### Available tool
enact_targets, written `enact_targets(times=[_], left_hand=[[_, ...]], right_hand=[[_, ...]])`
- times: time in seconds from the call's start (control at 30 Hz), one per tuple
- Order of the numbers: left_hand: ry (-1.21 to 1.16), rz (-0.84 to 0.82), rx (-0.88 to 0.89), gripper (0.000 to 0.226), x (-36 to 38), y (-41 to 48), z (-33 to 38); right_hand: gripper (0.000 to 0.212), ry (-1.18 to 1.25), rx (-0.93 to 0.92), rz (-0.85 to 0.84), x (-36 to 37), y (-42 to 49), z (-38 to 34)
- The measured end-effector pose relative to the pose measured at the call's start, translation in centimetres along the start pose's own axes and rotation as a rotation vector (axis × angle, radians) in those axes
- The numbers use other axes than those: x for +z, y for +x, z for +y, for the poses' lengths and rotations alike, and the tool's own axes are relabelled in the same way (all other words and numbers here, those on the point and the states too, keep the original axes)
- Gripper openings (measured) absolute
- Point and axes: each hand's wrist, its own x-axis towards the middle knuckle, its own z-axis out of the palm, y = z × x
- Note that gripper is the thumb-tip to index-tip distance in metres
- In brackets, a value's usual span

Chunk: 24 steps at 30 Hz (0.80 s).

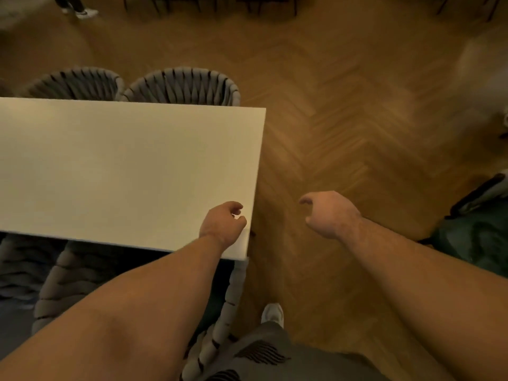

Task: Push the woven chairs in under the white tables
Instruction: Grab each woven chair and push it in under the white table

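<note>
A white table (115, 166) fills the left half of the view. Two grey woven chairs (182, 85) (74, 82) stand tucked against its far edge, only their curved backs showing. On the near side a woven chair (233, 295) sits under the table edge, its back rim running down toward me, and another woven chair (16, 262) shows at the far left. My left hand (222, 225) hovers over the table's near right corner, fingers loosely curled, holding nothing. My right hand (328, 213) hangs over the floor to the right of the table, fingers curled and empty.
Herringbone wood floor (343, 119) stretches to the right of the table. A dark green bag (475, 232) lies at the right edge. My white shoe (272, 314) is beside the near chair. Dark chair legs (206, 4) and another person's feet (79, 11) are at the top.
</note>
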Motion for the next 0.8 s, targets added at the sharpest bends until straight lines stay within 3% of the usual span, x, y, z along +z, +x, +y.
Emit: enact_targets(times=[0.3, 0.57, 0.8], left_hand=[[-0.01, 0.067, -0.064, 0.043, 0.1, 12.2, 8.7], [-0.104, 0.218, -0.256, 0.048, 1.8, 21.7, 17.1], [-0.309, 0.326, -0.39, 0.045, 1.4, 27.9, 21.7]], right_hand=[[0.058, -0.008, -0.068, 0.013, -9.9, 14.7, 5.3], [0.058, -0.114, -0.26, -0.017, -19.3, 29.3, 9.9], [0.06, -0.172, -0.413, -0.054, -26.5, 39.1, 8.8]])
